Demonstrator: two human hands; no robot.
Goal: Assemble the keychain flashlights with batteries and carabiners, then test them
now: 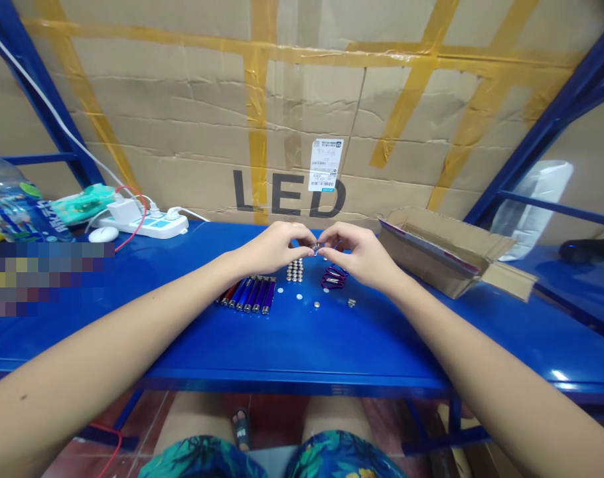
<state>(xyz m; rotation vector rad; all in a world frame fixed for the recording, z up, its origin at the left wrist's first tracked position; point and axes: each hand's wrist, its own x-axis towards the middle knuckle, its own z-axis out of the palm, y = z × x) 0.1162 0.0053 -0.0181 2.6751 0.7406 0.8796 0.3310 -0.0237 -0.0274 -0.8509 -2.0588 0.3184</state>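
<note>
My left hand and my right hand meet above the table, thumbs and fingertips pinched together. Between them they hold a small silvery piece, mostly covered by the fingers; it looks like button cells. Just below the hands, several shiny button cells stand in neat rows. Left of these lies a row of slim metallic tubes in blue, purple and red, like penlights. Purple clips lie in a bunch under my right hand. Nearer me are a single button cell and a small silvery stack.
Small white discs dot the blue table. An open cardboard box sits on the right. At the left are a white power strip with cords and a large bottle. A big taped carton rises behind.
</note>
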